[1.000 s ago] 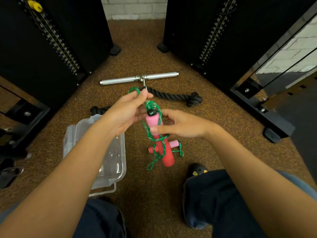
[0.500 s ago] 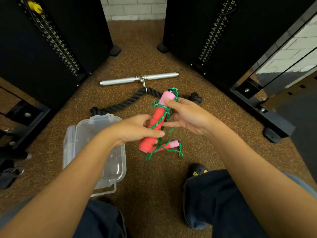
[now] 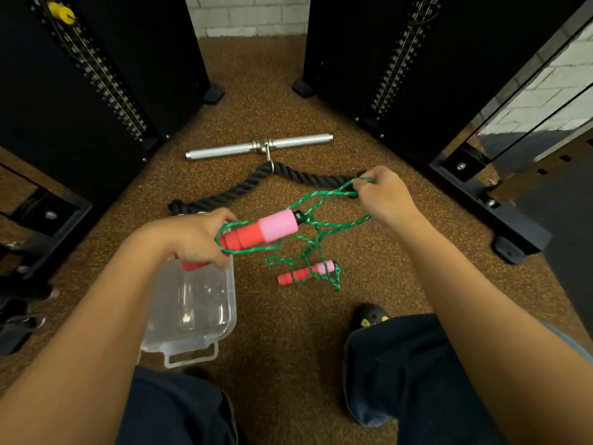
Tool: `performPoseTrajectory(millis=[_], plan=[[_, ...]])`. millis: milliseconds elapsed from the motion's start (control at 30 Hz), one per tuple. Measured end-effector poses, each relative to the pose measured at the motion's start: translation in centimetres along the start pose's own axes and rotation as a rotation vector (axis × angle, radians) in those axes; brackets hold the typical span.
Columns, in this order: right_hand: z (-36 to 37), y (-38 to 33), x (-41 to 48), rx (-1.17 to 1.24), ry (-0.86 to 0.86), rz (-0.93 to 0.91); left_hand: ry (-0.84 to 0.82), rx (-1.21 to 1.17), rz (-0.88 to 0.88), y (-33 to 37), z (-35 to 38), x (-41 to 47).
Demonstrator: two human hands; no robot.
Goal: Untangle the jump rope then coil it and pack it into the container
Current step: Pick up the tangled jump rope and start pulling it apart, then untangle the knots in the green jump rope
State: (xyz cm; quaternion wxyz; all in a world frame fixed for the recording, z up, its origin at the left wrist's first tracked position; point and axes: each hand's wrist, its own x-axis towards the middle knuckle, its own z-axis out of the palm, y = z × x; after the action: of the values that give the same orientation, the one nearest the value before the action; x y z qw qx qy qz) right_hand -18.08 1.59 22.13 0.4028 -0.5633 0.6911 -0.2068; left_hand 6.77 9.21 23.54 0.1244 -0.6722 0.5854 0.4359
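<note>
While the left hand (image 3: 195,239) wraps around the red end of one handle (image 3: 266,231), its fingers hide most of that red grip, and only a red stub shows below the knuckles. The pink end of the handle points right, towards the right hand (image 3: 383,195). That hand is pinched shut on a loop of the green cord (image 3: 324,197), though the fingertips are turned away and exactly how many strands they trap cannot be told. Between the hands the cord runs in several strands; one loop circles the held handle near the left fingers. From the tangle the cord drops to the second handle (image 3: 306,273), which lies on the floor (image 3: 282,332) just right of the box (image 3: 192,313), with more cord bunched at its pink end. How the strands cross in that bunch is too fine to make out. The clear box sits open on the floor under the left wrist, which covers its far corner. Behind, a black rope (image 3: 253,184) hooks to a steel bar (image 3: 260,146); the right hand covers the rope's right end.

Half a second ago the hands were close together and the handle stood nearly upright between them. Now they have pulled apart, the handle lies almost level, and the cord is drawn out to the right.
</note>
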Motion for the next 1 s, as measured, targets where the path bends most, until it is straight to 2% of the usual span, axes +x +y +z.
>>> performPoseTrajectory(millis=[167, 367, 467, 567, 633, 800, 900, 1000], plan=[[-1.8, 0.8, 0.8, -0.119, 0.155, 0.03, 0.019, -0.073, -0.076, -2.2, -1.3, -0.2], [-2.0, 1.2, 1.1, -0.222, 0.166, 0.06, 0.159, 0.013, -0.184, -3.9, -2.5, -0.7], [-1.7, 1.0, 0.9, -0.316, 0.07, 0.099, 0.216, -0.008, -0.181, -3.7, -2.5, -0.5], [-0.9, 1.0, 0.3, -0.522, -0.084, 0.08, 0.205, -0.17, -0.087, -2.1, -2.0, -0.4], [-0.3, 0.9, 0.0, -0.55, -0.162, -0.056, 0.163, -0.246, -0.038, -1.2, -1.8, -0.4], [0.9, -0.3, -0.9, -0.364, -0.492, -0.453, 0.092, -0.336, 0.07, 0.2, -1.6, -0.7], [1.6, 0.0, -0.8, -0.404, -0.559, -0.545, 0.12, -0.464, 0.128, 1.0, -1.9, -1.3], [1.3, 0.2, -0.7, -0.359, -0.506, -0.493, 0.146, -0.526, 0.16, 1.0, -2.3, -1.4]])
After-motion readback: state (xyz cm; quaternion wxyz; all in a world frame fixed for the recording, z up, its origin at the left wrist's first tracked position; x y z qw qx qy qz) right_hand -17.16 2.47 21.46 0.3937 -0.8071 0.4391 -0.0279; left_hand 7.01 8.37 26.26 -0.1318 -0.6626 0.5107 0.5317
